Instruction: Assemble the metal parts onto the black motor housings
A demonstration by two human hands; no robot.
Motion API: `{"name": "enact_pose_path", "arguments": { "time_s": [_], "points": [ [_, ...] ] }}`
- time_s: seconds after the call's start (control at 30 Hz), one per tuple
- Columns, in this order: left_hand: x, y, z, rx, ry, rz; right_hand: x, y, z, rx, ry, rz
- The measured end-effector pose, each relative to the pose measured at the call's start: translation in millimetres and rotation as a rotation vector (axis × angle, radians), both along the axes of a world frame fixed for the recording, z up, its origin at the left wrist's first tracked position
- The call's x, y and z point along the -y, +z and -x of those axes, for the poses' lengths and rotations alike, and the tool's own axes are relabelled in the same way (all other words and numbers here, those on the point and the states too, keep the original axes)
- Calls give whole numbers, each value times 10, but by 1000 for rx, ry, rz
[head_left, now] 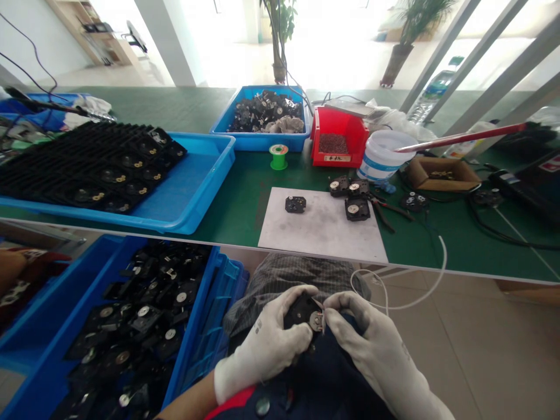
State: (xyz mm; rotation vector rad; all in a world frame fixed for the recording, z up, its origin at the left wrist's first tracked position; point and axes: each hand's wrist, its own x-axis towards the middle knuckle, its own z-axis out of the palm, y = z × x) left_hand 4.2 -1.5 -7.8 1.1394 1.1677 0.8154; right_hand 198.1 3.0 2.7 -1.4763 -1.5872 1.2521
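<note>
My left hand (280, 326), in a white glove, is wrapped round a small black mechanism (298, 311) held above my lap. A silver metal disc (315, 321) shows on the mechanism beside my left thumb. My right hand (356, 326), also gloved, pinches a thin, light strip or wire (324, 318) at the mechanism's right edge; its exact kind is too small to make out. On the white sheet (324, 236) in front lies a flat black part (296, 204). Several similar mechanisms (357, 209) with silver discs stand at the sheet's right, next to dark pliers (385, 216).
A blue tray (196, 198) holds stacked black racks. Farther back are a blue bin (262, 142) of parts, a green wire spool (279, 158), a red bin (339, 125) and a white bucket (385, 151). A blue crate (192, 350) of mechanisms stands at my left; a white cable hangs off the table.
</note>
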Motion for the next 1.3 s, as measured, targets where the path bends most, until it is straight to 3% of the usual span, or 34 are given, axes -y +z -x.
{"name": "enact_pose_path", "arguments": {
  "time_s": [0.5,0.8,1.1,1.3],
  "points": [
    [-22,81,1,-71,-4,-4,11,-37,34,-35,-4,63],
    [-9,-22,56,-93,-26,26,37,16,68,-34,-12,78],
    [16,13,42,-157,14,21,50,-15,47,33,1,68],
    [15,-31,73,-200,-29,9,60,3,51,19,-10,72]
  ]
}}
